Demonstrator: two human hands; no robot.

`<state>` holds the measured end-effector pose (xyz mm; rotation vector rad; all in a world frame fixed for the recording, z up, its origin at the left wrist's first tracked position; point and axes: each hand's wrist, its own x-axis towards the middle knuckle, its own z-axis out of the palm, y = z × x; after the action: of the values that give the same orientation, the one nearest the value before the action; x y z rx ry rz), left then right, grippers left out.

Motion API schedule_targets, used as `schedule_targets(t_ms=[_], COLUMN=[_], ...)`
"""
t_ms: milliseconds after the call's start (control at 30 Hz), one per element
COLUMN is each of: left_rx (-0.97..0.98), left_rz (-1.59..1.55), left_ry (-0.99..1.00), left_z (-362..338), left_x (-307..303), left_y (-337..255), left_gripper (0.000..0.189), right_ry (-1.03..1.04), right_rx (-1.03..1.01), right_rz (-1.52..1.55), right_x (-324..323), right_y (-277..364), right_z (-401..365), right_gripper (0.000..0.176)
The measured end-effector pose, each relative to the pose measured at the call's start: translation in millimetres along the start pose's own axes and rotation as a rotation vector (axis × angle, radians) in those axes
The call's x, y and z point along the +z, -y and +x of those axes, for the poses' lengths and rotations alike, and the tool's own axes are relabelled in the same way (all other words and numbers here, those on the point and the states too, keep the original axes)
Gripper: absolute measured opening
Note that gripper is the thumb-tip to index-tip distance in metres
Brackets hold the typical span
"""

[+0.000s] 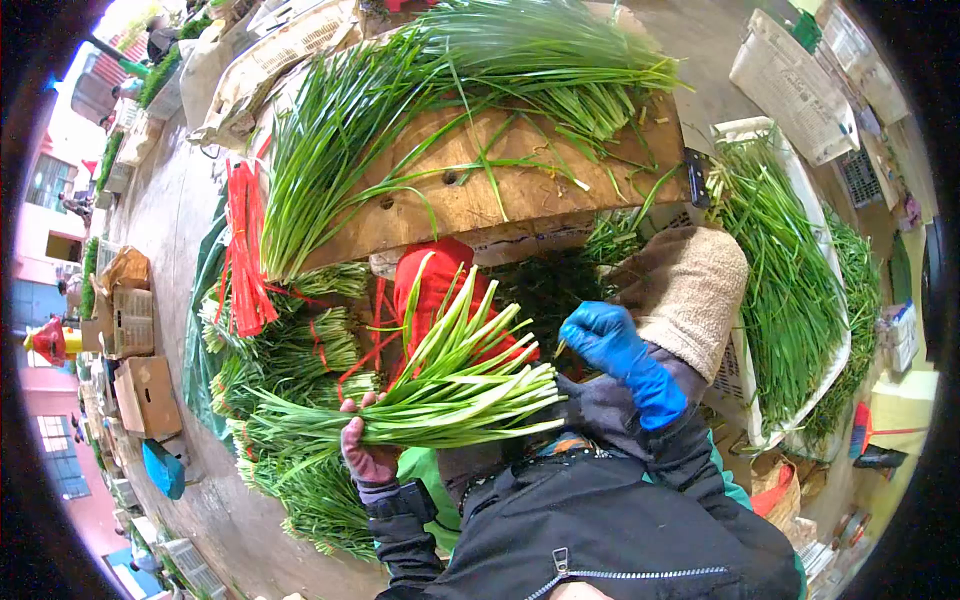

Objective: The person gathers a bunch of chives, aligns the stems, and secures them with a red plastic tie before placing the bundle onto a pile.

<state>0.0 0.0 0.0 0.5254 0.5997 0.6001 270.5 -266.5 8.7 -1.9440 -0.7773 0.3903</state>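
Observation:
A bunch of long green stalks (460, 395) with pale cut ends lies across my left hand (368, 445), whose gloved fingers curl round it. The pale ends point right, toward my lap. To the right of them my right hand (600, 338), in a blue rubber glove, is closed above my knee; a thin bit of something green or yellow shows by its fingertips, too small to name. Beyond both hands stands a wooden board (470, 190) with loose green leaves (350, 140) heaped on it. Red ties (245, 250) hang at the board's left side.
Tied green bundles (330, 340) are piled at the left, below the board. A white crate (835, 270) full of greens stands at the right. Farther off are an upright white crate (795, 85) and a cardboard box (147, 397). A brown cloth (690, 290) covers my right knee.

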Motion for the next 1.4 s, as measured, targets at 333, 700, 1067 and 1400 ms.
schedule_targets(t_ms=[333, 700, 1067, 1400], left_rx=[-0.043, 0.032, 0.029, 0.23], left_rz=[-0.106, -0.259, -0.356, 0.094], left_ry=[-0.02, -0.064, -0.112, -0.097], left_z=[6, 6, 31, 31], left_x=[-7, -1, -28, -43], left_y=[-2, -6, 0, 17], left_gripper=[0.034, 0.036, 0.029, 0.031], right_ry=[0.187, -0.144, 0.099, 0.176], right_rx=[0.031, 0.23, 0.445, 0.118], right_rz=[0.137, -0.641, -0.336, 0.362], right_x=[69, -111, -69, 25], right_y=[-20, -66, -19, 5], right_z=[29, 33, 10, 23], right_gripper=[0.015, 0.018, 0.028, 0.034])
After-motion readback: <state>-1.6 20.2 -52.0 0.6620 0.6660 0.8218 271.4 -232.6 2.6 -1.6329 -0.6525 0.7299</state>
